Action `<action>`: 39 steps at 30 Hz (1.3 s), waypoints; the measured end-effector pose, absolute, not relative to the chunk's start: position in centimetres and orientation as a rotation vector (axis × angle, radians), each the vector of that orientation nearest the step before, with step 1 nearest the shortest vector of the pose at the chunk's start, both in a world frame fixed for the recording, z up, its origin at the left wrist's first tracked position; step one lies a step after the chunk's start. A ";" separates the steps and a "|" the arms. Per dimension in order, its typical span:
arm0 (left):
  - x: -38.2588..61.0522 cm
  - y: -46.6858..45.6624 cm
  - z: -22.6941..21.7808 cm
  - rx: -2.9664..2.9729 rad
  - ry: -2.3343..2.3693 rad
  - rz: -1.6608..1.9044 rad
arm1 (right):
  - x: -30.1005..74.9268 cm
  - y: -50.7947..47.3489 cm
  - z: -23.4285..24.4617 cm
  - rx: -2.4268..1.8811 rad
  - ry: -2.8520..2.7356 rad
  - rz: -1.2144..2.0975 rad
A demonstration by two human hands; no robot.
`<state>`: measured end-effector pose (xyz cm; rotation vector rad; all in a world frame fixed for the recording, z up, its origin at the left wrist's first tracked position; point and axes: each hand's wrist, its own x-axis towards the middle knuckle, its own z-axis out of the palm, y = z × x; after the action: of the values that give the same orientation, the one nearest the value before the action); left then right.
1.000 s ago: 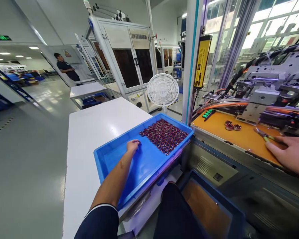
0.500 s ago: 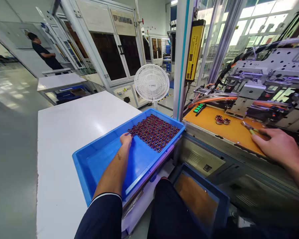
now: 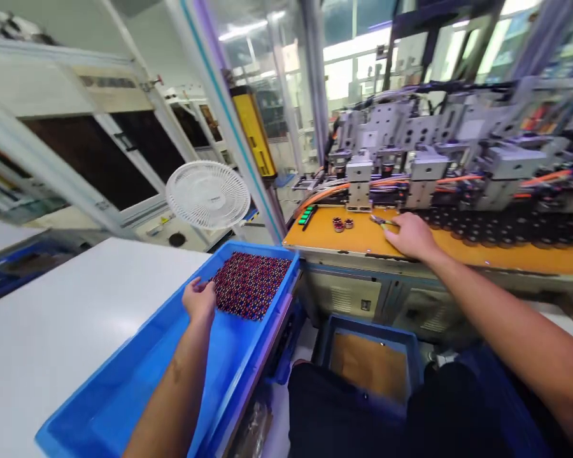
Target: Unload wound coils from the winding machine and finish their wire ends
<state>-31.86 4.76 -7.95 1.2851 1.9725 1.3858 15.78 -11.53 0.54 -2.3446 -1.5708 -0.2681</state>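
my left hand [image 3: 200, 298] and right hand [image 3: 412, 235] are bare. my left forearm [image 3: 172, 401] bears a small mark [image 3: 176, 370]; below both hands, dark legwear [image 3: 337, 413].

My right hand [image 3: 410, 235] is partly covering the pliers [image 3: 377, 220]. The lower edge of view is cutting the blue tray [image 3: 124, 385], and the machine [image 3: 510, 160] is appearing blurred.

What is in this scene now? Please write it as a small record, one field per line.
Left hand: by the edge of the small parts in the tray; grip unclear
Right hand: holds pliers over the orange bench
Tray: blue, small parts gathered toward its far end
Bench: a few round parts near the pliers
Fan: white, beyond the tray
Bin: blue, lower than the bench
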 end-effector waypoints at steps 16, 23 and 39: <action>-4.5 -1.8 0.2 2.086 1.287 1.028 | 15.5 -12.6 0.9 -2.357 -1.536 -0.164; -0.4 -1.6 0.7 1.907 1.474 1.054 | 15.8 -12.5 1.0 -2.256 -1.525 -0.182; -8.0 -9.7 0.5 1.293 0.835 1.405 | 15.0 -14.0 0.8 -1.468 -1.417 -0.513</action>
<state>-7.97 -9.74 0.54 1.2933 0.8349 1.4047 15.01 -13.98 0.78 -1.4682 -1.4173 -0.5126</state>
